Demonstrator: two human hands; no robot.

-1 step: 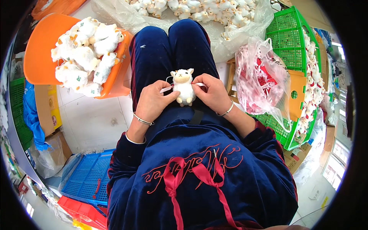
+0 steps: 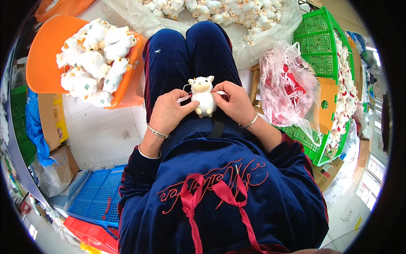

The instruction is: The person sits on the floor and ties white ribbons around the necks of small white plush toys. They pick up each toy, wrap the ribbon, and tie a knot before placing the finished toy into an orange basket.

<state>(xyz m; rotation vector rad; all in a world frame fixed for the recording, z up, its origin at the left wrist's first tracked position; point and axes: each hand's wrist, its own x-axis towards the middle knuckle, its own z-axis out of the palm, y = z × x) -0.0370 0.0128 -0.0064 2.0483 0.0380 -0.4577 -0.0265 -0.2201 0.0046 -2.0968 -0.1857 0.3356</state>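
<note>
Toy, white, fluffy and alpaca-like, lies face up over the lap of the dark blue trousers, between the person's two hands, its head toward the knees and its feet toward the body. Left of the toy, the left hand has thumb and fingers together on a white strip, the thumb touching the toy's side. Right of the toy, the right hand likewise pinches a white strip end against its flank; whether both belong to one strip behind the toy I cannot tell. A thin pale loop shows just left of the toy's head.

Well left of the toy, an orange chair bears a heap of similar white toys. Beyond the toy, past the knees, more lie piled on clear plastic. Right of the toy stand a clear bag of red pieces and, farther out, a green basket.
</note>
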